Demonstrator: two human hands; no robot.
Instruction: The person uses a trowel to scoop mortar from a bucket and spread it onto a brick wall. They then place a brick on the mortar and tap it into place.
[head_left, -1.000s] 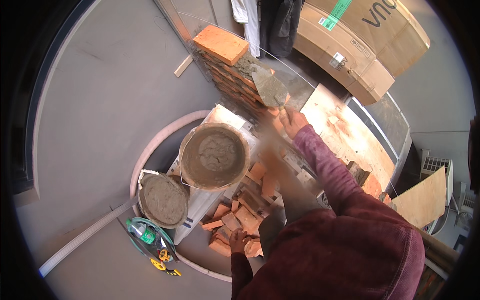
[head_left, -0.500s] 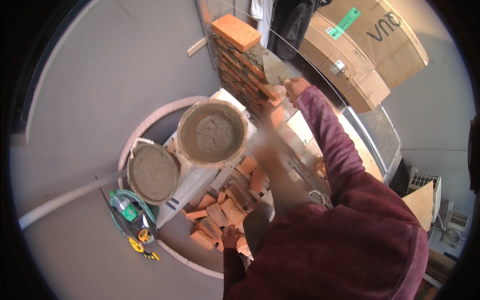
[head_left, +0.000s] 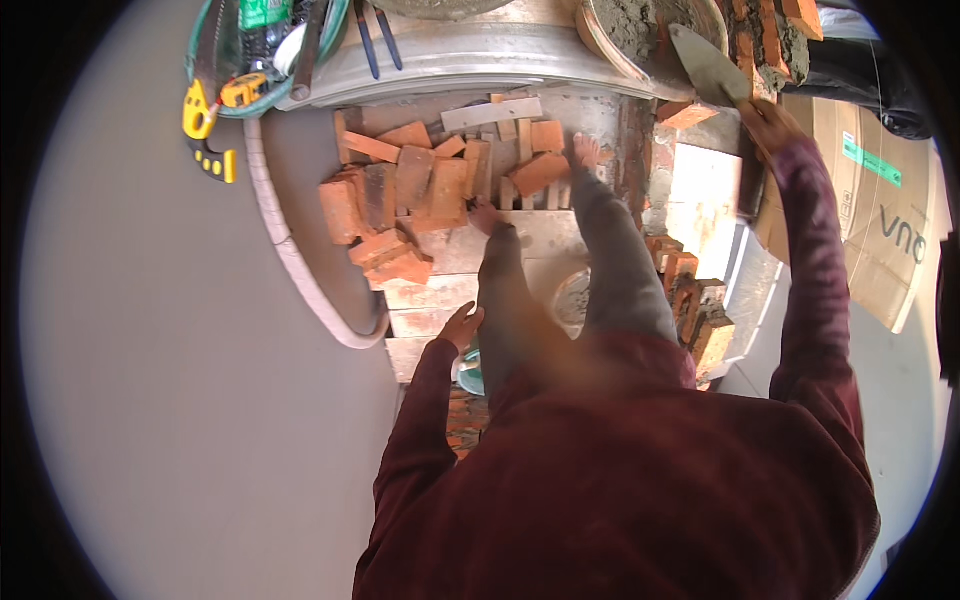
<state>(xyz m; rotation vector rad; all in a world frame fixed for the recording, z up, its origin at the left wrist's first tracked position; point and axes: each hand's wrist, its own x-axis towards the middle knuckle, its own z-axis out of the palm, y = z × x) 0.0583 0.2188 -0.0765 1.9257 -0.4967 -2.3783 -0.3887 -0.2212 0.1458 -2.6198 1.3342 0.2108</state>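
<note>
My right hand (head_left: 772,128) grips the handle of a pointed trowel (head_left: 708,66). Its flat grey blade lies across the right rim of a bucket (head_left: 603,45) that holds grey mortar (head_left: 645,28). Just right of the blade stands the end of a brick wall (head_left: 768,38) with mortar squeezed between its courses. My left hand (head_left: 461,327) hangs low beside my left leg, fingers loosely apart and nothing seen in them. Ahead of it lies a heap of loose orange bricks (head_left: 430,185), some whole and some broken.
My bare feet stand among bricks on boards (head_left: 545,238). A pale curved hose (head_left: 290,255) runs along the left. At the upper left, a teal tub (head_left: 205,45) holds a bottle and tools, with a yellow-handled saw (head_left: 198,110). More bricks (head_left: 690,290) are stacked right of my legs; cardboard boxes (head_left: 850,215) stand beyond.
My view has swung down toward my feet. The trowel, beside the wall top before, is now over the bucket's rim in my right hand. My left hand stays low and empty.
</note>
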